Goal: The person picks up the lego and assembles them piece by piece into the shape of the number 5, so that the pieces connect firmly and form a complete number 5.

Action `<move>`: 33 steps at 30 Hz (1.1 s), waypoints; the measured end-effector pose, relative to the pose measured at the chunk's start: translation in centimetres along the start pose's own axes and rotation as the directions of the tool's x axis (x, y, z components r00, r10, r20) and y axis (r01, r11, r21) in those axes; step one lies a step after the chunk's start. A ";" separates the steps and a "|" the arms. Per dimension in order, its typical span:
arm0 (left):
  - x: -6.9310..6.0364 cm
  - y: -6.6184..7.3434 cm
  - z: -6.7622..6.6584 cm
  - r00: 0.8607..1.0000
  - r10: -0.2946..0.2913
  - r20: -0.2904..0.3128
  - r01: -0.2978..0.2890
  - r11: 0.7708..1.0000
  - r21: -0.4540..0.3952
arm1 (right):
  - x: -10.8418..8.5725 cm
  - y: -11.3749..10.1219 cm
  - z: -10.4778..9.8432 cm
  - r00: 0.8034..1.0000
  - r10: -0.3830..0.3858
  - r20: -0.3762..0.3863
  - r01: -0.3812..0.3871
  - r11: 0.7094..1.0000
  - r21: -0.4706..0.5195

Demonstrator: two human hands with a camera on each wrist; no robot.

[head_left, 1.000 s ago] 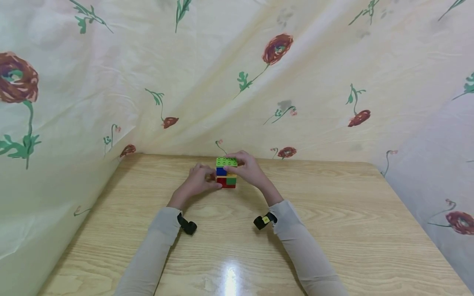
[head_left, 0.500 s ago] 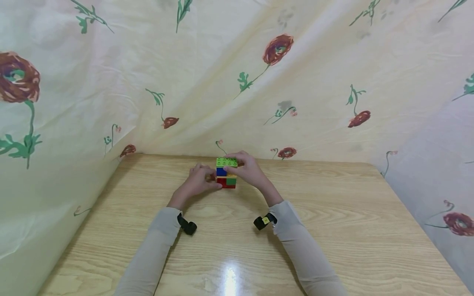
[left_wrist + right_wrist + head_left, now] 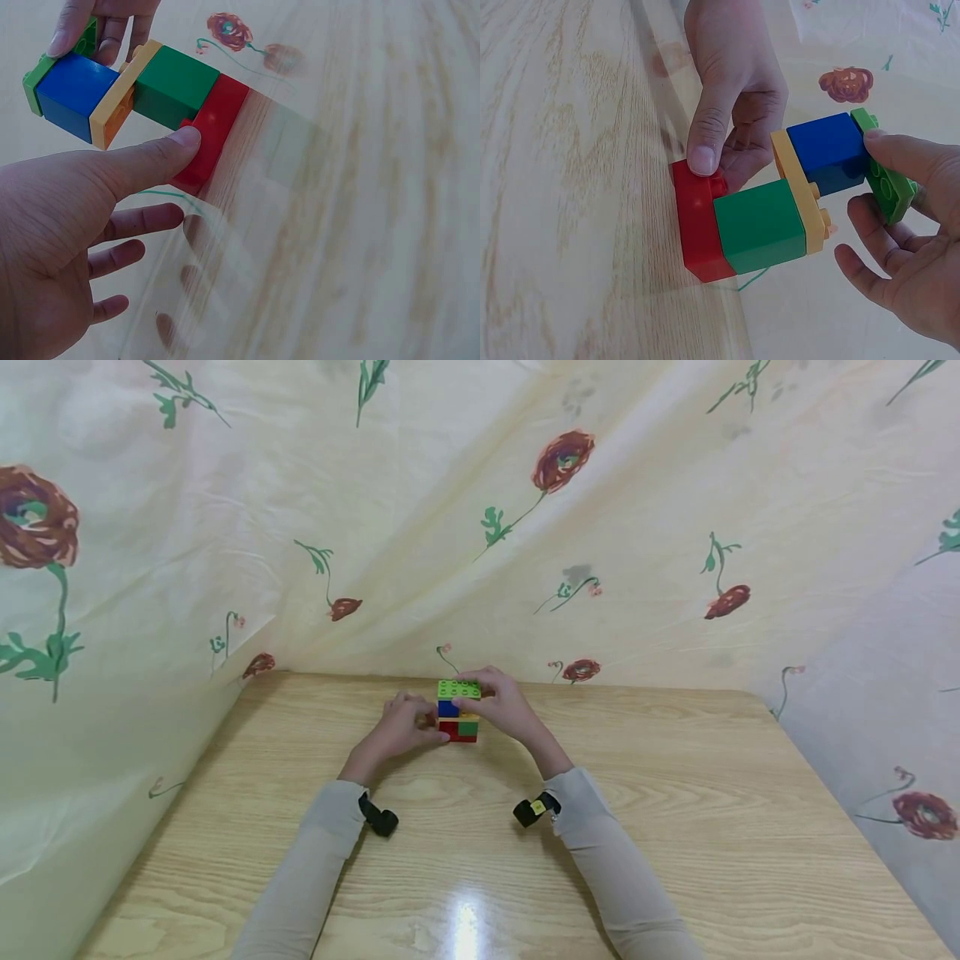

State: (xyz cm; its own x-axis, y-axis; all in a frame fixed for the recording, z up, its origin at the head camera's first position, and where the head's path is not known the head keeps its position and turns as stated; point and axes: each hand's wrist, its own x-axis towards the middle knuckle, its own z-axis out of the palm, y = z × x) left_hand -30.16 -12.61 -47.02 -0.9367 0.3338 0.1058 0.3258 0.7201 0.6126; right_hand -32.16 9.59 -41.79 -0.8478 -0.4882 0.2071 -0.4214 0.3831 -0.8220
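Note:
A small tower of toy building bricks stands on the table. Its base is a red brick [image 3: 696, 225], with a green brick [image 3: 761, 229] on its right part. A thin orange-yellow plate [image 3: 801, 196] lies over the green one. On the plate's left part sits a blue brick [image 3: 826, 150], capped by a light green studded plate [image 3: 454, 691] that overhangs to the right. My left hand [image 3: 401, 725] holds the red brick at its left end, thumb in front, fingertips partly hidden behind. My right hand [image 3: 504, 705] pinches the light green plate between thumb and fingers.
The wooden table [image 3: 660, 810] spreads out around the tower. A flower-patterned cloth [image 3: 420, 510] hangs close behind it and along both sides. Each wrist wears a black strap with a small camera, such as the right wrist camera [image 3: 531, 811].

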 end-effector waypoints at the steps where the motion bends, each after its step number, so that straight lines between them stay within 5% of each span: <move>1: 0.0 0.0 0.0 1.000 -0.001 0.000 0.001 1.000 0.000 | 0.0 0.0 0.0 1.000 0.000 -0.002 0.000 1.000 0.003; 33: 0.1 -0.1 0.1 1.000 0.003 0.008 -0.003 1.000 0.016 | 0.0 -0.1 -0.1 1.000 -0.002 0.008 0.003 1.000 -0.027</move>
State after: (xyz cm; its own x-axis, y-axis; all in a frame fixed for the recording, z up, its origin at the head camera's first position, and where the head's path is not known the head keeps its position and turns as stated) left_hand -30.30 -12.58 -47.14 -0.9347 0.3406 0.1018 0.3309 0.7287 0.5995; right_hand -32.11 9.67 -41.60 -0.8443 -0.4952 0.2050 -0.4322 0.4028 -0.8068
